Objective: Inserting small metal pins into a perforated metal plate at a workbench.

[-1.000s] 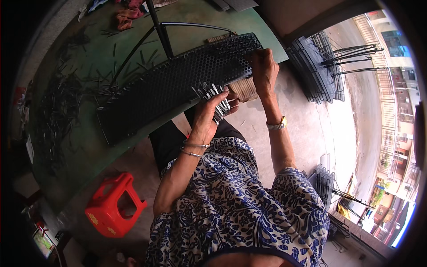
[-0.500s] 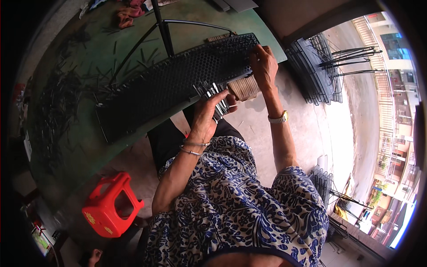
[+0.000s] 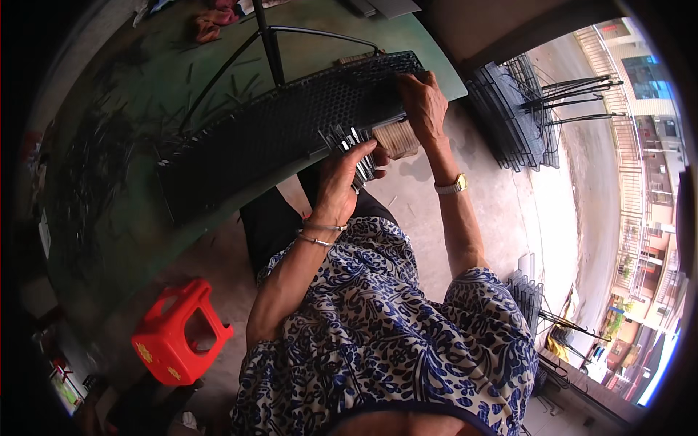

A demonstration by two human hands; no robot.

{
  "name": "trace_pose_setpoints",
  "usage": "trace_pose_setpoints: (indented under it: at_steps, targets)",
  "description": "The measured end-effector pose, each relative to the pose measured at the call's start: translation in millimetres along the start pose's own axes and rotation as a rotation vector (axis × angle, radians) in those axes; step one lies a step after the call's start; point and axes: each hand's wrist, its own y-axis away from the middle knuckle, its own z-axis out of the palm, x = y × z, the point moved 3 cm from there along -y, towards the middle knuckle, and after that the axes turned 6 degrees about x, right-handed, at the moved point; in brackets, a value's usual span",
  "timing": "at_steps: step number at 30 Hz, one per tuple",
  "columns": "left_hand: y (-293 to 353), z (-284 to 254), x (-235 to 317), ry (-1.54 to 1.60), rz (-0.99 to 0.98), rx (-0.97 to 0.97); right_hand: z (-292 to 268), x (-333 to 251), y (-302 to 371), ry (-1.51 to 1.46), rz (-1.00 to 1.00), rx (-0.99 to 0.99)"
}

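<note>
A long black panel [image 3: 269, 123] with a honeycomb of holes lies across the green table's near edge, slanting up to the right. My left hand [image 3: 338, 185] is closed around a bundle of thin dark strips [image 3: 340, 139], shiny at their ends, just below the panel's near edge. Over the panel's right end, my right hand [image 3: 424, 109] is closed with its fingertips against the holes. Whatever sits in those fingertips is too small and shaded to make out. Under that end shows a tan ridged block [image 3: 396, 139].
Many loose dark strips [image 3: 87, 182] litter the left of the green table [image 3: 138, 269]. A black metal frame [image 3: 271, 54] stands behind the panel. On the floor are a red stool [image 3: 174, 338] at lower left and stacked black racks [image 3: 509, 116] at right. Cloths [image 3: 209, 27] lie at the far edge.
My right hand has shifted a little left along the panel's right end. My left hand keeps its bundle in nearly the same place. The view has moved slightly.
</note>
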Motion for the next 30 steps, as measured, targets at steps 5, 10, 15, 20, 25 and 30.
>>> trace_pose_setpoints:
  at_steps: [5, 10, 15, 20, 25, 30]
  targets:
    - [2, -2, 3, -0.011, 0.044, -0.016, -22, -16, 19, -0.225, -0.008, 0.021]
    - [5, -3, 3, -0.004, 0.069, -0.008, -48, -51, 41, -0.777, 0.221, -0.637]
    - [4, -4, 2, -0.072, 0.093, -0.013, -45, -43, 45, -0.820, 0.186, -0.624]
    - [-13, -16, -12, 0.002, 0.203, 0.027, -44, -34, 41, -0.625, 0.220, -0.501]
    - [-12, -11, -7, 0.133, 0.047, 0.002, -39, -12, 14, -0.456, 0.169, 0.136]
    - [-10, 0, -10, 0.231, -0.142, -0.093, -10, 4, 4, -0.247, 0.043, 0.328]
